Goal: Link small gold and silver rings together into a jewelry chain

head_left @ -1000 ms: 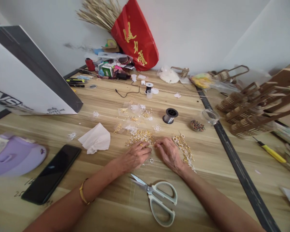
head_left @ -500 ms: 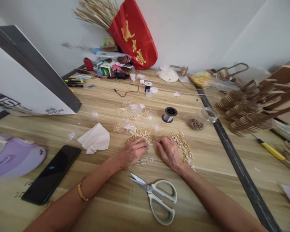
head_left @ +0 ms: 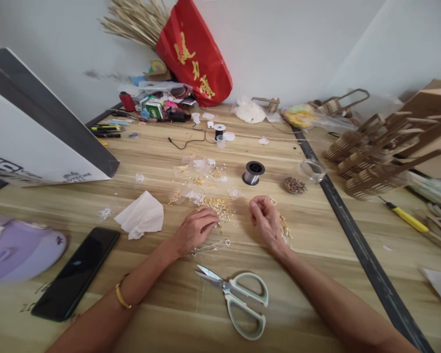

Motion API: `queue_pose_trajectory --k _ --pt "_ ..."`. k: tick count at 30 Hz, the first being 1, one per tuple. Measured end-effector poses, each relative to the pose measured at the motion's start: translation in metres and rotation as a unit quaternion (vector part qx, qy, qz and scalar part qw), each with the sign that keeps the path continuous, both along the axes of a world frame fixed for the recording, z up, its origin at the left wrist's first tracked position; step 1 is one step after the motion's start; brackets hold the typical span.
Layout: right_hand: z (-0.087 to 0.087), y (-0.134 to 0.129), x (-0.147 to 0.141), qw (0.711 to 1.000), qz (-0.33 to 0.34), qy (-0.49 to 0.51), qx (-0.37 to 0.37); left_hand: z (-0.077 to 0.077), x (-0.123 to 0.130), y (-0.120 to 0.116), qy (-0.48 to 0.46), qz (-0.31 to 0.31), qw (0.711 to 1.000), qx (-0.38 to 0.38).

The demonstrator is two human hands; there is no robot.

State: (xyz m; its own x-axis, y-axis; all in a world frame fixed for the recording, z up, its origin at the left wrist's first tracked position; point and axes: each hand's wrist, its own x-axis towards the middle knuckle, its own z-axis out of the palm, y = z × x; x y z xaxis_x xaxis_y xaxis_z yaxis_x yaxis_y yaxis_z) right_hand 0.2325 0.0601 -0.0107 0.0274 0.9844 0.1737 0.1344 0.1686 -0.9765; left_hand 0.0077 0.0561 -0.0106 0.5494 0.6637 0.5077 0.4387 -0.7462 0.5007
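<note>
Bent at the left edge of a pile of small gold and silver jewelry pieces (head_left: 217,208), my left hand (head_left: 195,229) keeps its fingers together; any piece between the fingertips is too small to make out. My right hand (head_left: 266,220) is curled closed to the right of the pile, its fingertips tucked under, and what it pinches is hidden. Partly behind the right hand lie gold and silver chains (head_left: 284,229). A silver chain with a ring (head_left: 209,248) rests just below my left hand. Nearer me are scissors (head_left: 230,289) with pale handles, blades slightly apart.
Small bags of findings (head_left: 196,169) lie beyond the pile. A wire spool (head_left: 253,173) and a clear jar of beads (head_left: 296,185) stand to the right. A tissue (head_left: 141,215), phone (head_left: 77,272) and large box (head_left: 40,127) are at left. Small woven baskets (head_left: 356,157) sit far right.
My right hand has drawn away from the pile to the right, widening the gap between the hands. My left hand stays by the pile. The view has shifted slightly.
</note>
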Motion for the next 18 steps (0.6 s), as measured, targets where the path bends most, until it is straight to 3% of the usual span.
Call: queue_pose_trajectory --k 8,14,18 --pt "0.031 -0.006 0.001 0.997 -0.003 0.077 0.009 0.008 0.007 -0.010 0.154 -0.053 0.986 0.020" --pt "0.058 -0.014 0.004 0.993 -0.016 0.097 0.058 0.007 0.013 -0.011 0.178 -0.055 0.982 0.027" --pt "0.064 -0.016 0.008 0.993 -0.033 0.049 0.101 0.010 0.015 -0.013 0.206 -0.068 0.976 0.035"
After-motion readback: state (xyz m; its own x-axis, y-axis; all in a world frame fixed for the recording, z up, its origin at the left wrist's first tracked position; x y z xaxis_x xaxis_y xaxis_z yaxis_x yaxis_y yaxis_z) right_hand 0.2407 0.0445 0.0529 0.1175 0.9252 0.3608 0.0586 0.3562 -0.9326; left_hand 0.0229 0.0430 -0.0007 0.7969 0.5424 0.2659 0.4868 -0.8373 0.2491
